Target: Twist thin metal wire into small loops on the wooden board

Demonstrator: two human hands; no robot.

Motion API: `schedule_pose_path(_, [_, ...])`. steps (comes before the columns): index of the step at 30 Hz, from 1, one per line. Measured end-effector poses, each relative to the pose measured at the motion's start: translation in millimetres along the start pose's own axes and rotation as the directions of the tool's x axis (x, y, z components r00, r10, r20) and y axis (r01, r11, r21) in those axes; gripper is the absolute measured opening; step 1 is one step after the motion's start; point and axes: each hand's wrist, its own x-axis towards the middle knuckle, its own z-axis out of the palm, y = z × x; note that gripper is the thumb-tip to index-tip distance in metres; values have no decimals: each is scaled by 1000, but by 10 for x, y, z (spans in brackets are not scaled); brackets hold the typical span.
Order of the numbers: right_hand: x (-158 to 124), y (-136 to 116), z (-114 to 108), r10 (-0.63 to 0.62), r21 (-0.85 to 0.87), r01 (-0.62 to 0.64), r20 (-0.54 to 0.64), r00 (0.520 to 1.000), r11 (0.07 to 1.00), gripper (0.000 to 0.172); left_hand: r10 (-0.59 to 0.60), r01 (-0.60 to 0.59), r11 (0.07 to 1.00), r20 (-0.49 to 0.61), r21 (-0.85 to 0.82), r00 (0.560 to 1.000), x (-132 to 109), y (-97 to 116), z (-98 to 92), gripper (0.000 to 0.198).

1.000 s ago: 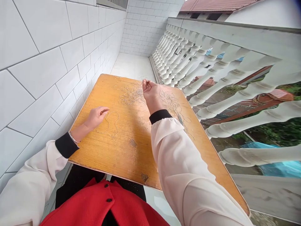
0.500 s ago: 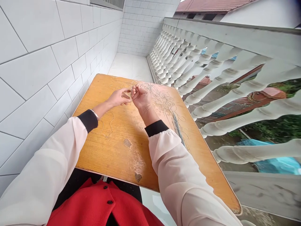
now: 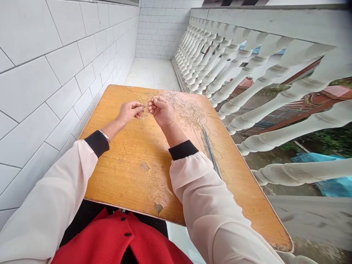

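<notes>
Over the far part of the wooden table (image 3: 129, 183), my left hand (image 3: 129, 112) pinches a thin pale strand (image 3: 144, 106) between thumb and fingers; whether it is wire or thread I cannot tell. Close beside it on the right, my right hand (image 3: 161, 110) is closed with curled fingers, thumb pressed to the forefinger. The strand appears to run between both hands, with fine loops around the fingertips. Behind and to the right of my hands lies a tangle of thin strands (image 3: 189, 106). What the right fingers pinch is mostly hidden.
A bundle of straight dark thin rods (image 3: 210, 152) lies near the table's right side. One loose curled strand (image 3: 125, 143) rests by my left wrist. A white tiled wall (image 3: 63, 91) rises on the left; a white balustrade (image 3: 264, 73) runs along the right.
My left hand has moved slightly left and its fingers have closed from a wider curve into a pinch. The right hand has shifted slightly left. The camera view has tilted a little downward.
</notes>
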Motion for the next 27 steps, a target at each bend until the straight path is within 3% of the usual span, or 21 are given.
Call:
schedule_pose_path(5, [2,-21,-14,-12,-39,11,-28,1000,999,19,13,-10,999,-54,43,998,45,77,-121,11])
schedule_pose_path(10, [12,-28,-57,-101,-81,91,-133,986,993,17,57,-37,994,-192,106,980,110,102,-251,12])
schedule_pose_path(13, [33,-17,-100,-94,-85,81,-161,982,993,17,93,-68,989,-189,133,978,111,88,-267,13])
schedule_pose_path(22, [-11,31,24,28,89,-24,-37,999,996,18,113,-90,986,-164,140,980,93,94,-159,12])
schedule_pose_path(27, [-64,39,97,20,158,-23,24,1000,987,17,46,-40,998,-154,42,987,0,147,-121,15])
